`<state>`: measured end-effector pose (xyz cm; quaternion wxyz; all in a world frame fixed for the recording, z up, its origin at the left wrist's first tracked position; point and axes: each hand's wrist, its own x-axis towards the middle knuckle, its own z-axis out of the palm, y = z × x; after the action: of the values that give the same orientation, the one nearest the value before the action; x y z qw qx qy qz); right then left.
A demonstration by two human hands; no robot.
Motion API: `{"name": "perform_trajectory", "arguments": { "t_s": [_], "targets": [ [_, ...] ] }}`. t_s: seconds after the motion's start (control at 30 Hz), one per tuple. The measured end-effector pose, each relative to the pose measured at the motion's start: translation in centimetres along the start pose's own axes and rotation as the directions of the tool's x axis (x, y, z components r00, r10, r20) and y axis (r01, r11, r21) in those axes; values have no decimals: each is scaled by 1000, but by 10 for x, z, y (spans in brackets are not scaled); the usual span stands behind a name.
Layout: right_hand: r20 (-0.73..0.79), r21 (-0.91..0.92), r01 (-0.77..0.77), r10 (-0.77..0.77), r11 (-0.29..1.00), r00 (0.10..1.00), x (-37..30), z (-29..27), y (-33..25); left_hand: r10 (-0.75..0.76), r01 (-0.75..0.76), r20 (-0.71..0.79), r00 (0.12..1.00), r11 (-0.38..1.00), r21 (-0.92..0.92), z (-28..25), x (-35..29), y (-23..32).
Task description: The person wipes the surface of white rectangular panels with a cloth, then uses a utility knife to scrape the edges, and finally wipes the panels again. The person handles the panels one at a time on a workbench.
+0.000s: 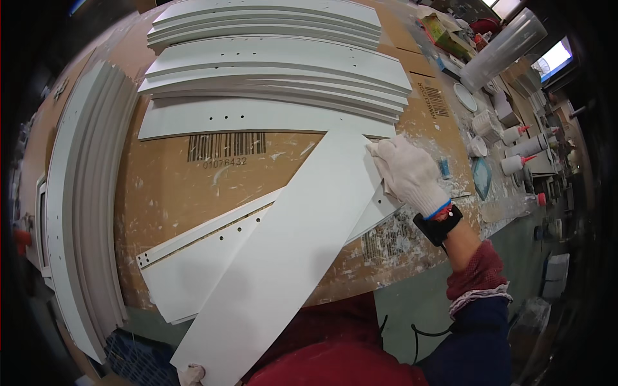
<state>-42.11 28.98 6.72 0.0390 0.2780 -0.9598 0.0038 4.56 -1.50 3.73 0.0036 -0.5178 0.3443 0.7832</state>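
A long white board (290,238) slants across the middle, its smooth face up. My right hand (409,172), in a white knit glove, is closed on its far right edge. Its near end is gripped by my left hand (192,374), of which only a gloved thumb shows at the lower edge; the other fingers are hidden. Under this board lies a second white board (177,283) with small holes and a narrow strip along its far edge. Beyond them, a drilled white board (257,119) lies against a stack of similar boards (277,61).
Cardboard (174,186) with paint smears covers the table. Another stack of white boards (90,193) stands at the left, and a further stack (264,16) lies at the back. On the right are red-tipped glue bottles (513,165), a clear plastic bottle (508,209) and a clear roll (505,50).
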Motion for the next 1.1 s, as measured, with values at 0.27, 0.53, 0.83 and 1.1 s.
{"name": "perform_trajectory", "arguments": {
  "t_s": [0.27,0.53,0.83,1.1],
  "targets": [
    [101,92,-287,278,953,955,29,-9,37,-17,17,29,999,1000,11,-5,10,4],
    [-31,181,381,-382,907,924,-25,-12,-67,-33,33,9,999,999,3,-9,8,6],
    [-173,-18,222,-222,975,960,-5,1,-17,-28,28,60,998,999,16,-19,10,15],
    [-101,-77,153,-160,985,982,-3,-8,-17,-14,14,118,993,1000,1,-22,12,11]
  ]
}}
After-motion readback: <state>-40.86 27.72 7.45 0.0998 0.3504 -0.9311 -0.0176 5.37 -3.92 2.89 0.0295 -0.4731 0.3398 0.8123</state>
